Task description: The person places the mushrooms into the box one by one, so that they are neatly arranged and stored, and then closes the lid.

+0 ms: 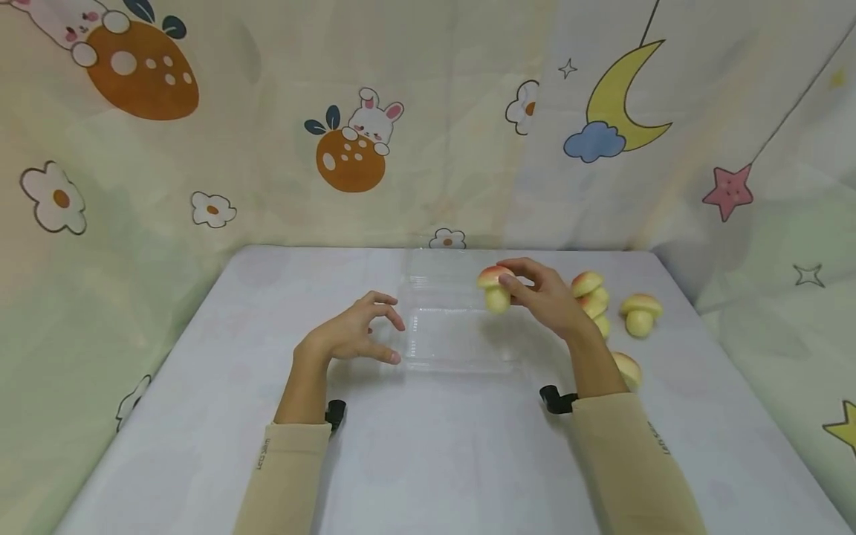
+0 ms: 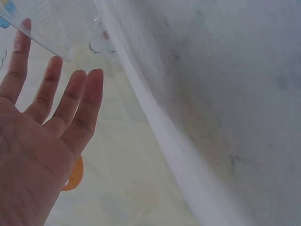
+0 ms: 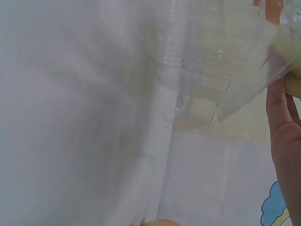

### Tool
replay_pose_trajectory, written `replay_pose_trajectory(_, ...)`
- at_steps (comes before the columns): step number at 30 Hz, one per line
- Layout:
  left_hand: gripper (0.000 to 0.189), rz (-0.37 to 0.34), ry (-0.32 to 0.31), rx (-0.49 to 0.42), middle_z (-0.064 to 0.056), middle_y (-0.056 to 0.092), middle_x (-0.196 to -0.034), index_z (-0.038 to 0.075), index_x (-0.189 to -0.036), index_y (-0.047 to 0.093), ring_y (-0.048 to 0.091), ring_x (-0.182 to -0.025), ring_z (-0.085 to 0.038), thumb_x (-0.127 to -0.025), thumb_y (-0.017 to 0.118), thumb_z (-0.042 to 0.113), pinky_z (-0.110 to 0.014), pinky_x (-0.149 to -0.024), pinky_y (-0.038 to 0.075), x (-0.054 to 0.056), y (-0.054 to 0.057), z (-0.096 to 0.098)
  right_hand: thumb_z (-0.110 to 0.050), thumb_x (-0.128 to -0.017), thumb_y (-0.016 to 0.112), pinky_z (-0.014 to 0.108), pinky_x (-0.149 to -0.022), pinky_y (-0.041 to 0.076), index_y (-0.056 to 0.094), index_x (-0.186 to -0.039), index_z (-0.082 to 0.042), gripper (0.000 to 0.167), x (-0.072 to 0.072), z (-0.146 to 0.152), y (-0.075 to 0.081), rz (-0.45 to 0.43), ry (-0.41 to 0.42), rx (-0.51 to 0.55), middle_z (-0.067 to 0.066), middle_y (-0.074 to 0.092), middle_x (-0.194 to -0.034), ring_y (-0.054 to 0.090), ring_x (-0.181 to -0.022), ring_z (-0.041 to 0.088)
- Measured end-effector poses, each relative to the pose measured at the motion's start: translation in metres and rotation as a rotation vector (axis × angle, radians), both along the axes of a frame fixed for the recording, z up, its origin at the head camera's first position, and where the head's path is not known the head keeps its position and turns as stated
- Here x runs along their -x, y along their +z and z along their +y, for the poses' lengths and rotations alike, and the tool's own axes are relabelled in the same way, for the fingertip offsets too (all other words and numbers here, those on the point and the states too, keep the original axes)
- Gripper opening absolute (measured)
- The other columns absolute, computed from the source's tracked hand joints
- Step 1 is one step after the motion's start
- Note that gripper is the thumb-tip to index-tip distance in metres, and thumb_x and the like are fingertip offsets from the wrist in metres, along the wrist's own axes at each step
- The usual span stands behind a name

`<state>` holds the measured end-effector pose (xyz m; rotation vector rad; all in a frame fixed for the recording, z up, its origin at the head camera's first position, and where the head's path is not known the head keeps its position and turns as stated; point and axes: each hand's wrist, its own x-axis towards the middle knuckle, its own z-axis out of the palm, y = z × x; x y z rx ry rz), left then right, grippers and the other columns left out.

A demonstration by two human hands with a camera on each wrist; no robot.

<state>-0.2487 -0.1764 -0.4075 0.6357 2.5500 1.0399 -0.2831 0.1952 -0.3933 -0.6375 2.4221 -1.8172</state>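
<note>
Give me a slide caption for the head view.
A red-capped mushroom in the right hand, left hand beside a clear container, more mushrooms at right.

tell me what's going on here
A person's right hand has a yellow mushroom-shaped piece in its grip, by a clear plastic container. The left hand, fingers spread, has nothing in its grip, beside the container's left edge. More mushroom-shaped pieces lie on the white table, to the right.

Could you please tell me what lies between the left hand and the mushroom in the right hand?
In the head view, part of the clear container lies between the left hand and that mushroom.
</note>
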Motion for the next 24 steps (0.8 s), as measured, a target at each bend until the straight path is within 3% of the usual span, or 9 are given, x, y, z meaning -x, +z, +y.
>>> replay_pose_trajectory(16,0.05,-0.002,0.011,0.011,-0.004,0.032,-0.161,0.019,-0.116,0.07,0.04,-0.143,-0.032,-0.076,0.093,0.036,-0.053,-0.11,0.044,-0.003,0.004,-0.005,-0.032,-0.104,0.063,0.035,-0.091,0.056,0.062,-0.136,-0.01,0.039,0.015,-0.036,0.003,-0.048,0.087,-0.081,0.007,0.061,-0.135,0.066,-0.107,0.029)
replay_pose_trajectory(24,0.051,-0.006,-0.001,-0.009,-0.004,0.032,-0.16,0.018,-0.116,0.07,0.039,-0.143,-0.033,-0.074,0.093,0.037,-0.053,-0.11,0.044,-0.003,0.003,-0.002,-0.029,-0.104,0.064,0.042,-0.09,0.057,0.06,-0.138,-0.009,0.039,0.017,-0.048,0.007,-0.032,0.092,-0.119,0.01,0.062,-0.133,0.068,-0.103,0.027)
